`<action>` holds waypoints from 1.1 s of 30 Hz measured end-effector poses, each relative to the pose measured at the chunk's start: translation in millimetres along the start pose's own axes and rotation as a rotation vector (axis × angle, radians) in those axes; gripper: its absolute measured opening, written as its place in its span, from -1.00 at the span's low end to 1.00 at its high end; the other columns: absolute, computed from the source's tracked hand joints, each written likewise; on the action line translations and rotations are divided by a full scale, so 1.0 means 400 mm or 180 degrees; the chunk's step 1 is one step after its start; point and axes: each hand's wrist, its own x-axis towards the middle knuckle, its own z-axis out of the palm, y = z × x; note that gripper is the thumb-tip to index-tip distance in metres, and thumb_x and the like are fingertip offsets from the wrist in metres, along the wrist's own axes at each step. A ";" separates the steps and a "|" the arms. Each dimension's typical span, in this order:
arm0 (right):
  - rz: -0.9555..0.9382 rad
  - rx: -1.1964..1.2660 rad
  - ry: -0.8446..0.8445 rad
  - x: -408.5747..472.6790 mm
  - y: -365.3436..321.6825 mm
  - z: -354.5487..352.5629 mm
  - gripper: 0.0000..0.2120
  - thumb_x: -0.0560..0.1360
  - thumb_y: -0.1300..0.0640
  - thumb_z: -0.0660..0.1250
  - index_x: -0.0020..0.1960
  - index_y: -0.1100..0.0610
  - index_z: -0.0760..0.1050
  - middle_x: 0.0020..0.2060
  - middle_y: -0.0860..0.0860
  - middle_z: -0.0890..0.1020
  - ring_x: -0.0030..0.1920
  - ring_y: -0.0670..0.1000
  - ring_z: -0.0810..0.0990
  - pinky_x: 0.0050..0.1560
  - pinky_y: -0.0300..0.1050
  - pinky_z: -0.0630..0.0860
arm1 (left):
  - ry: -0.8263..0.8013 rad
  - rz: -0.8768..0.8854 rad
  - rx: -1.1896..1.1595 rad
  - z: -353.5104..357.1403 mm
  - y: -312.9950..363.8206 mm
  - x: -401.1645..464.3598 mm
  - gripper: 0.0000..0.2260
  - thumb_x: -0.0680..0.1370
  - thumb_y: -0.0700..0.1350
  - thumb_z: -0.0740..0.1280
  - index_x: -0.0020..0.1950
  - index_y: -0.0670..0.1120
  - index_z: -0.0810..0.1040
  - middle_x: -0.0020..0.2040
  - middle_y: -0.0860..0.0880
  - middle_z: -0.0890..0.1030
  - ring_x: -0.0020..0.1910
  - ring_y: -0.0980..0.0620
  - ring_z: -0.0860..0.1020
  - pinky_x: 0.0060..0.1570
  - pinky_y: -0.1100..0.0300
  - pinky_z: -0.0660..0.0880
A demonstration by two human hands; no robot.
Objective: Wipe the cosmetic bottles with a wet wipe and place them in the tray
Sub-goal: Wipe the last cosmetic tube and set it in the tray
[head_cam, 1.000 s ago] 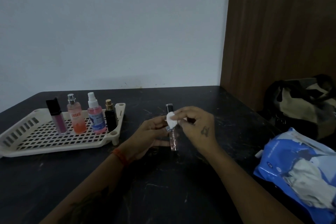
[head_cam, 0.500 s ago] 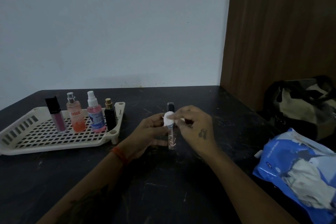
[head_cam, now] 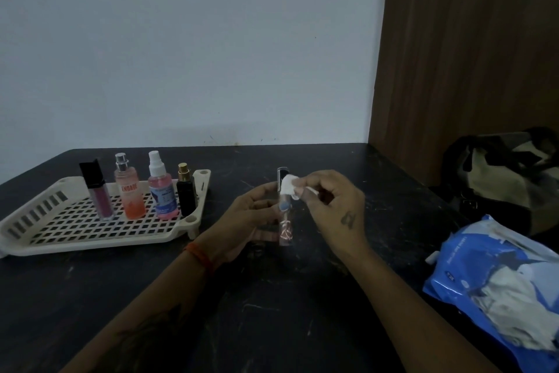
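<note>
White wet wipe (head_cam: 289,187) pinched in right hand (head_cam: 332,206); left hand (head_cam: 251,221) grips upright clear bottle (head_cam: 285,215).

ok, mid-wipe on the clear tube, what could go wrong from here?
1. The left hand grips the clear tube only at mid-body while the right hand presses the wet wipe near its dark cap; a wet tube might slip.
2. Four bottles stand close together at the tray back edge; setting the tube beside the black bottle could topple one.
</note>
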 end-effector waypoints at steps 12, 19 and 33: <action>0.0015 -0.0058 -0.0081 -0.001 0.001 0.005 -0.83 0.38 0.36 0.40 -0.12 0.13 0.65 -0.15 0.03 0.59 -0.17 -0.15 0.52 -0.23 -0.40 0.46 | 0.0043 -0.0062 0.0123 0.002 0.001 -0.002 -0.52 0.34 -0.09 0.41 0.25 0.06 0.46 0.17 -0.18 0.57 0.07 -0.14 0.59 -0.14 0.04 0.58; 0.0142 -0.0016 -0.0390 -0.003 0.014 0.013 -0.86 0.34 0.31 0.46 -0.17 0.11 0.65 -0.19 0.02 0.61 -0.20 -0.12 0.55 -0.22 -0.31 0.50 | 0.0059 -0.0099 -0.0121 -0.002 -0.001 -0.001 -0.71 0.47 0.00 0.30 0.17 0.02 0.55 0.09 -0.16 0.62 0.00 -0.11 0.63 -0.20 0.04 0.59; 0.0055 0.0097 -0.0341 -0.008 0.011 0.005 -0.90 0.31 0.28 0.49 -0.31 0.16 0.59 -0.27 0.01 0.62 -0.25 -0.12 0.57 -0.25 -0.29 0.52 | 0.0271 -0.0153 -0.0154 -0.006 0.003 0.002 -0.83 0.53 -0.17 0.26 0.11 -0.06 0.51 0.01 -0.14 0.63 -0.13 -0.08 0.65 -0.27 0.07 0.59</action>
